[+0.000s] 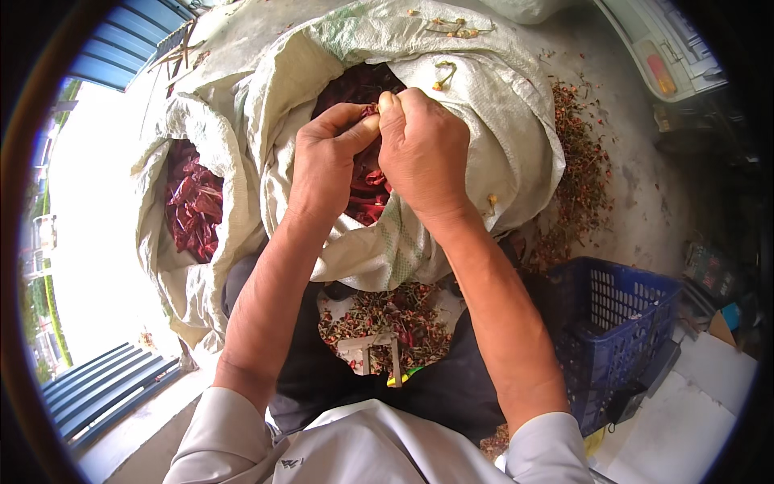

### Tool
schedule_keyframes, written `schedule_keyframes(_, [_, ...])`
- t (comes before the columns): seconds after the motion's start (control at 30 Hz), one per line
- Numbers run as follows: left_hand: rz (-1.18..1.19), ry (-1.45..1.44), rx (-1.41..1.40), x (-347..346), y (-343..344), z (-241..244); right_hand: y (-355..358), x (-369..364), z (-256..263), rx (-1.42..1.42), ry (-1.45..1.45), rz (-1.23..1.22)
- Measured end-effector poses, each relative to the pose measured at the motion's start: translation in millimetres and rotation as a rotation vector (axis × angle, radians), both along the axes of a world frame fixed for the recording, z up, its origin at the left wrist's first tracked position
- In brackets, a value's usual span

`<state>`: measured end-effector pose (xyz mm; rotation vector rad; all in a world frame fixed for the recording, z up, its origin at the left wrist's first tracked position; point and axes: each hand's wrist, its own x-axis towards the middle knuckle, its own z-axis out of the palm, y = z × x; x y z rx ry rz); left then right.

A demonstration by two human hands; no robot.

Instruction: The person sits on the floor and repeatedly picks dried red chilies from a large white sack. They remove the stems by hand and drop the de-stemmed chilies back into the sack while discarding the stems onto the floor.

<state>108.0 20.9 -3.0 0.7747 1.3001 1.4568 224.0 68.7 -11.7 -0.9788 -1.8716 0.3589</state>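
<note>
My left hand [326, 157] pinches the stem end of a dried red chili pepper [369, 111] between thumb and forefinger. Against it, my right hand [426, 154] has its thumb and bent forefinger closed at the pepper's tip of stem; most of the pepper is hidden by my fingers. Both hands are above the mouth of a large white woven sack [502, 133] with its rim rolled down. Dark red dried chilies [369, 193] fill the inside of that sack. A few loose stems with caps [444, 75] lie on its folded cloth.
A smaller woven sack [236, 181] of dried chilies [193, 206] stands at the left. Plucked stems [574, 157] litter the floor at right and between my legs, near a small wooden frame [367, 343]. A blue plastic crate [629, 314] is at my right, a vehicle's rear [659, 54] beyond.
</note>
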Motion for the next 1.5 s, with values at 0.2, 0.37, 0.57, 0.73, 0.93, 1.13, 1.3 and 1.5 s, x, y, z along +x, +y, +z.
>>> schedule_keyframes(0.2, [-0.058, -0.382, 0.116, -1.1, -3.2, -8.5, -6.6, 1.9, 11.7, -0.957, 0.852, 0.247])
schedule_keyframes(0.37, [-0.226, -0.359, 0.174, -11.0, 2.2, -16.1, -1.6, 11.2, 4.4, -0.778, 0.709, 0.247])
schedule_keyframes(0.57, [-0.171, 0.888, 0.241, -7.9, 0.8, -0.3, -0.8, 21.0, -8.1, 0.031, -0.002, 0.107])
schedule_keyframes(0.73, [-0.095, 1.063, 0.295, -7.1, 1.3, -2.0, -6.2, 28.3, 1.1, 0.176, -0.167, 0.118])
schedule_keyframes(0.93, [-0.067, 0.276, -0.030, -6.1, 12.0, 5.2, 1.0, 13.3, 1.5, 0.040, 0.137, 0.139])
schedule_keyframes(1.13, [0.253, 0.007, -0.139, -40.0, 32.8, -23.5, -0.9, 28.4, 37.7, -0.365, 0.541, 0.189])
schedule_keyframes(1.3, [-0.204, 1.011, -0.248, -56.6, 34.2, -48.6, 36.0, 77.8, 44.2, -0.695, 1.394, 0.122])
schedule_keyframes(1.5, [-0.304, 1.723, -0.591, -117.5, 23.6, -73.8, 55.8, 114.6, 16.5, -0.826, 1.594, 0.225])
